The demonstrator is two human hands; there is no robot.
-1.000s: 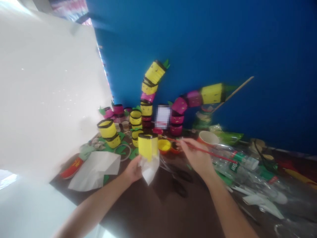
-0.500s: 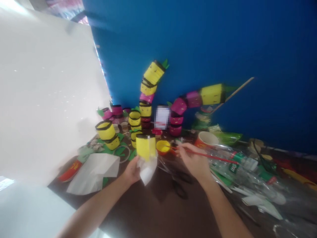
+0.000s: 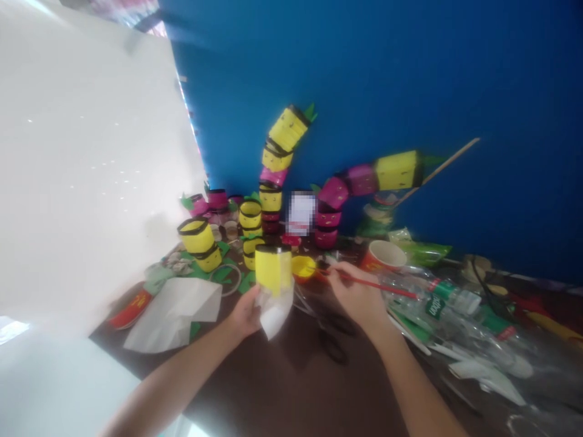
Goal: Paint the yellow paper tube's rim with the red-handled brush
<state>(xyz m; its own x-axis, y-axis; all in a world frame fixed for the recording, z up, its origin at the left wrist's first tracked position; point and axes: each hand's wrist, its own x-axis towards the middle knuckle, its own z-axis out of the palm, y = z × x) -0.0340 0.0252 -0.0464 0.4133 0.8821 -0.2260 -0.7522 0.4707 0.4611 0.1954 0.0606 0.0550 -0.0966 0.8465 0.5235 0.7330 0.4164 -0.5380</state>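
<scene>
My left hand [image 3: 248,312] is closed around the lower part of a yellow cup [image 3: 272,270] with a black rim and white tissue [image 3: 277,312] at its base. My right hand [image 3: 355,294] grips a thin red brush [image 3: 378,285], whose tip points left at a small bowl of yellow paint [image 3: 303,267]. The bowl sits between the two hands, just right of the yellow cup. Whether the brush tip touches the paint is too blurred to tell.
Black scissors [image 3: 332,343] lie between my forearms. Clear bottles [image 3: 450,297] and a paper cup [image 3: 386,255] are on the right. White paper [image 3: 173,312] lies left. Stacked yellow cups [image 3: 195,237] and tall curved cup chains [image 3: 288,128] stand behind, before a blue wall.
The view has shifted slightly, so most things appear a little further right. Both hands keep their holds, and the red brush shows a shorter length to the right of my right hand.
</scene>
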